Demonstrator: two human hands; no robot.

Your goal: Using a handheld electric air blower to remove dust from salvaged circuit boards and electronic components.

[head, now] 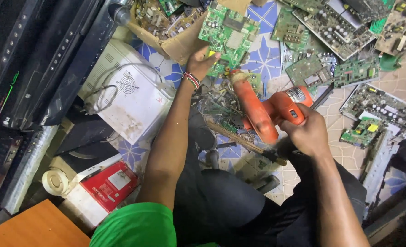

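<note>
Tiled floor (267,59), blue and cream pattern, almost buried under electronics scrap; person seated low over it, view straight down.

Upper left of frame: stack of black players (38,59) leaning on edge. Below them a white metal case (134,98) with a round vent grille and a loose grey cable across it. Upper centre: torn carton (175,39) filled with boards. Upper right and right edge: many green and brown boards spread flat. Lower left: tape roll (55,180), red box (111,183), corner of an orange table (33,228).

Drill (269,112), orange, centre frame, nose pointing up-left toward the green board (228,34). Right hand (306,132) closed round the pistol grip. Judged fairly heavy and rigid, moulded plastic shell, not slippery; the grip is the natural hold, weight sits forward in the body.

Green board lies top centre, partly on the carton edge. Left hand (203,61), beaded wristband, fingers closed on its lower edge, thumb on top. Judged light, stiff but brittle, studded with components and sharp solder points underneath; best held by bare edges or corners, not by the parts.

Loose wire and small fragments lie between the two hands.
</note>
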